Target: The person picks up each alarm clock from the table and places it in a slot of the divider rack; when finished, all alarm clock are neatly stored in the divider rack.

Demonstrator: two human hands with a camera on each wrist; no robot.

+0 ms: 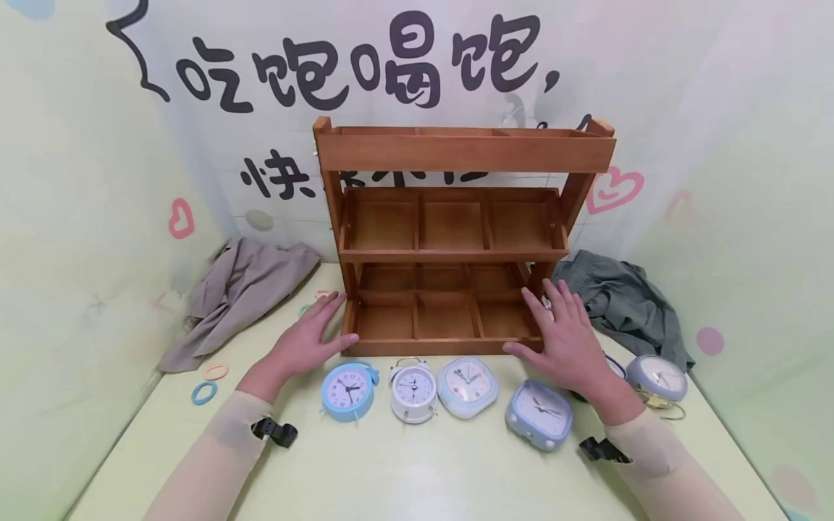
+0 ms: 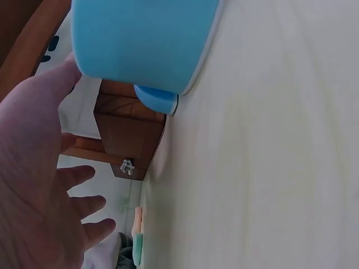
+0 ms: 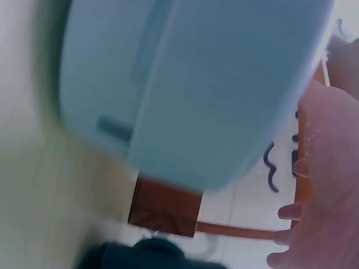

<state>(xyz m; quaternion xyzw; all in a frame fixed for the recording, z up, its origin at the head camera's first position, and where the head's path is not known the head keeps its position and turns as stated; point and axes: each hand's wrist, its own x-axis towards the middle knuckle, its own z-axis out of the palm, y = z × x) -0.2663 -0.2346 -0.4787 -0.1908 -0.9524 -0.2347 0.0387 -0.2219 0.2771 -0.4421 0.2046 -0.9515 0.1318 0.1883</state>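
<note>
A brown wooden shelf rack (image 1: 465, 152) with divided compartments stands on the table. My left hand (image 1: 311, 339) is at its lower left corner, fingers spread, thumb by the bottom tier's front edge. At the lower right corner is my right hand (image 1: 565, 339), fingers likewise extended. Before the rack sit a blue round alarm clock (image 1: 347, 391), a white twin-bell clock (image 1: 414, 395), a pale rounded clock (image 1: 468, 388) and a blue square clock (image 1: 539, 415). Blue clock casing (image 2: 143, 42) fills the top of the left wrist view; a pale blue casing (image 3: 213, 84) looms in the right one.
A grey-purple clock (image 1: 659, 378) with a gold base stands right of my right forearm, near a partly hidden dark clock (image 1: 615, 367). Crumpled cloths, one taupe (image 1: 250, 293) and one dark green (image 1: 619, 304), flank the rack. Blue (image 1: 204, 393) and orange rings (image 1: 216, 371) lie left.
</note>
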